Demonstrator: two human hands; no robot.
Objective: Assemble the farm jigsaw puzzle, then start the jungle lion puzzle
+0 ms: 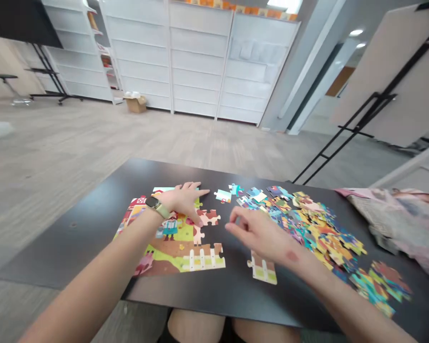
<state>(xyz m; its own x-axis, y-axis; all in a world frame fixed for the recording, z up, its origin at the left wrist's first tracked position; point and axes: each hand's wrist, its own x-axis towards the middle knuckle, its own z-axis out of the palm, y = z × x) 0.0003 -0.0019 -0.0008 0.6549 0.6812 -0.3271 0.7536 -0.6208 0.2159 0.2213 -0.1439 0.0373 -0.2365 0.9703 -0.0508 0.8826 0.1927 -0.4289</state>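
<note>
My left hand (186, 197), with a watch on its wrist, is open, fingers spread over the upper right part of a partly joined jigsaw puzzle (164, 259). The joined part shows a farm scene with a white fence and a figure in blue. Just right of its ragged edge, my right hand (250, 228) hovers with fingers curled in and the thumb close to them; no piece shows between them. Under my right wrist lies a loose fence piece (264, 271), partly covered. Beyond the hands are a pale loose piece (222, 196) and a teal piece (236, 189).
A heap of mixed puzzle pieces (318, 228) spreads over the right side of the dark table (93, 214). A smaller pile (379, 286) lies nearer the right front. A crumpled pale plastic bag (407, 214) rests at the right edge. A cardboard box (136, 104) stands on the floor.
</note>
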